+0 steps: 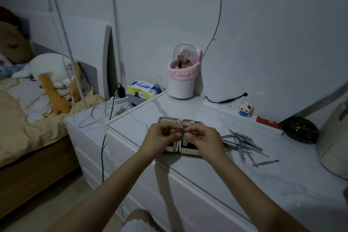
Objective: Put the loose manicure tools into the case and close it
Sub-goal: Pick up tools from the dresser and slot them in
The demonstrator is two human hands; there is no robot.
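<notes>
head view: both hands, left hand point(162, 133) and right hand point(202, 137), pinch a small manicure tool point(182, 132) crosswise just above the open case point(181, 138) (directly beneath); remaining loose tools point(244, 144) lie on the counter point(244, 184), nearer the right hand.

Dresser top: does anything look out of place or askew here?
Yes: the loose tools lie crisscrossed in a heap right of the open case. Both hands, left and right, pinch one small tool over it.

Lighting: dim, cool, bluish-grey throughout. Shadows: soft, falling down the dresser point(188, 184) front. Glare: faint. Distortion: wide-angle bending at edges. Focus: soft, grainy, fine detail lost.
</notes>
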